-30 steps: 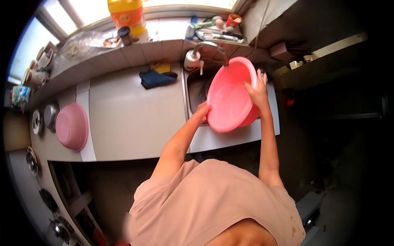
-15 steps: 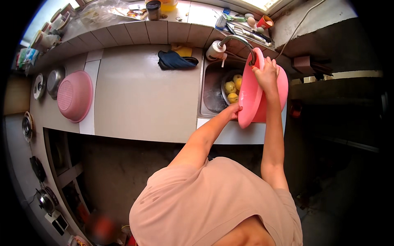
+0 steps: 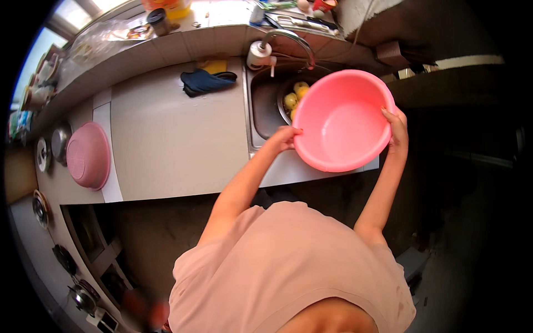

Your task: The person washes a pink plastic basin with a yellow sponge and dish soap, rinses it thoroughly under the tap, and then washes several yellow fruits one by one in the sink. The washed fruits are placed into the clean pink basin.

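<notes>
Head camera view: two bare hands hold a round pink basin (image 3: 344,145) by opposite sides above a kitchen sink (image 3: 265,119), its mouth turned up toward the lens and its smooth inner wall and floor in plain sight. At the basin's left side, the left hand (image 3: 284,140) is closed on the rim, thumb over the edge; at the far side, the right hand (image 3: 398,130) grips the rim too, its thumb reaching inside and its fingers along the outer wall. The basin hangs over the right part of the sink and the white front edge of the counter (image 3: 177,150), partly hiding a metal bowl (image 3: 281,102) that sits in the sink with yellowish fruit (image 3: 291,100) inside; how many pieces it holds cannot be told. A curved metal faucet (image 3: 288,33) arches over the sink, a white fitting (image 3: 260,55) at its base. To the left, a dark blue cloth (image 3: 208,83) lies on the counter near the back wall, just beside a yellow one (image 3: 217,66). At the counter's left end, a pink colander (image 3: 91,155) rests bottom up next to a metal pot (image 3: 60,141), while a dark-lidded jar (image 3: 159,23) stands on the tiled ledge near a yellow-orange jug (image 3: 179,10), the contents of both unclear
</notes>
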